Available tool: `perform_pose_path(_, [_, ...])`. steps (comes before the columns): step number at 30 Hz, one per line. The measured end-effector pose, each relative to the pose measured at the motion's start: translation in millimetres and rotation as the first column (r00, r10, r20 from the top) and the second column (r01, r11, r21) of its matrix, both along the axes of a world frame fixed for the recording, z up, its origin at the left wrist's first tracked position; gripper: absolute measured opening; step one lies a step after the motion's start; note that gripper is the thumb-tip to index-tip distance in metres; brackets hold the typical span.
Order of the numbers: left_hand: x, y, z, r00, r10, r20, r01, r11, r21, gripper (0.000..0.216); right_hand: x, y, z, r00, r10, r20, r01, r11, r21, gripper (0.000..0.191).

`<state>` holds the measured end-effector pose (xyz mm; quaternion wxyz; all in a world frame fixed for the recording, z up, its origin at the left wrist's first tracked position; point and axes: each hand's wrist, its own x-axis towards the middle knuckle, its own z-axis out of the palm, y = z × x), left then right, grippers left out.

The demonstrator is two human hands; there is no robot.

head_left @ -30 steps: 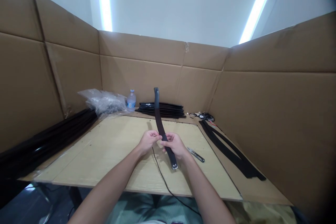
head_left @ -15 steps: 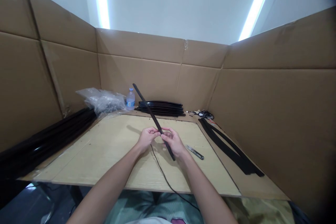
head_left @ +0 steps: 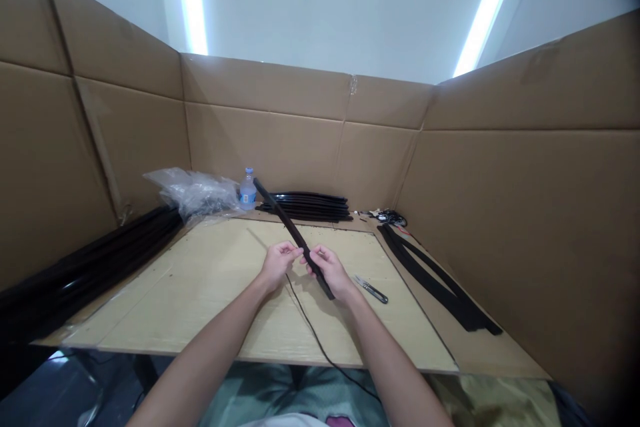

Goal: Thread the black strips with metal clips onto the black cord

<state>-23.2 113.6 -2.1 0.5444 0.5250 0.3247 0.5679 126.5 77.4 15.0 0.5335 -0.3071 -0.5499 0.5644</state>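
Observation:
Slanting across the middle of the head view is a long, narrow black strip [head_left: 286, 220], raised over the board. My right hand [head_left: 331, 272] is closed around its lower part, thumb on top. My left hand [head_left: 277, 265] is pinched shut close beside the strip's left edge. A thin black cord [head_left: 311, 328] comes out from under the left fingers and runs down over the table edge to my lap; its upper end is hidden in that hand. Thread snips [head_left: 371, 289] lie on the board just right of my right hand.
A pale board [head_left: 200, 293] covers the table, with cardboard walls [head_left: 265, 127] around it. Black strips are stacked at the back [head_left: 315, 207], left [head_left: 95, 253] and right [head_left: 435, 280]. A plastic bag [head_left: 200, 193], a bottle [head_left: 248, 190] and tangled wires [head_left: 389, 217] stand behind.
The strip's far end has dropped, and its face has turned slightly. My hands are a little farther apart, the left fingertips now at the strip's left edge. The snips have stayed put.

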Motion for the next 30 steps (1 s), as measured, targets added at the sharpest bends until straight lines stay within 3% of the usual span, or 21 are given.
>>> perform_pose_path(5, [-1.8,1.3,1.0,0.999,-0.024,-0.020,0.025,0.999,0.031,0.036,0.5,2.4,-1.5,0.996,-0.026,0.081,0.026,1.000,0.005,0.047])
perform_pose_path(8, [-1.5,0.9,-0.1,0.999,-0.037,-0.033,0.038,0.999,0.036,0.036,2.3,1.5,-1.3,0.990,0.004,0.144,-0.007,1.000,0.019,0.037])
perform_pose_path(14, [2.0,-3.4,-1.5,0.985,-0.172,0.015,0.171,0.984,0.046,0.033,2.2,-3.1,0.1,0.998,0.031,0.060,-0.032,0.999,0.011,0.041])
perform_pose_path(22, [-1.1,1.5,0.4,1.000,-0.002,-0.026,0.001,1.000,-0.009,0.034,0.9,2.3,-0.5,0.999,-0.032,-0.005,0.032,0.999,0.037,0.027])
perform_pose_path(27, [-0.2,5.0,-3.1,0.998,-0.066,0.000,0.066,0.997,0.043,0.031,-1.1,3.0,-2.2,0.999,-0.052,0.007,0.051,0.999,0.003,0.048])
perform_pose_path(30, [1.1,3.9,-3.9,0.993,-0.119,-0.004,0.119,0.991,0.057,0.032,-0.1,1.9,-1.9,0.992,-0.055,0.116,0.053,0.998,0.015,0.035])
